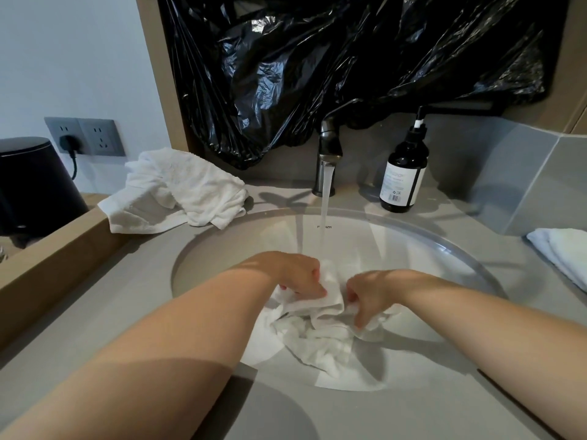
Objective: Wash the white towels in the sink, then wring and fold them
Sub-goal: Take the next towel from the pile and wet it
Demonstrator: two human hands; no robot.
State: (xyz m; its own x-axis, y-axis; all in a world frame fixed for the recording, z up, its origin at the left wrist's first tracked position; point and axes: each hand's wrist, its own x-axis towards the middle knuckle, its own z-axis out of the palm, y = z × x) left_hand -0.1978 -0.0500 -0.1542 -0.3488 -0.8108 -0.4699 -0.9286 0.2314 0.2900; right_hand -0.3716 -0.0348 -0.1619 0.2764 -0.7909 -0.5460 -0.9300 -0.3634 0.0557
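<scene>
Head view looks down into the sink (444, 239), where a wet white towel (320, 331) lies bunched under water running from the tap (328, 147). The left hand (298, 274) and the right hand (371, 293) each grip folds of it, fingers curled into the cloth. A crumpled towel (178, 192) lies on the desk (127, 296) at back left, a folded towel (562, 252) at far right.

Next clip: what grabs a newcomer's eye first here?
The left hand and right hand grip a white towel in the sink, under the running tap. Behind, a crumpled black plastic bag hangs above; a towel heap lies on the counter at left.
</scene>
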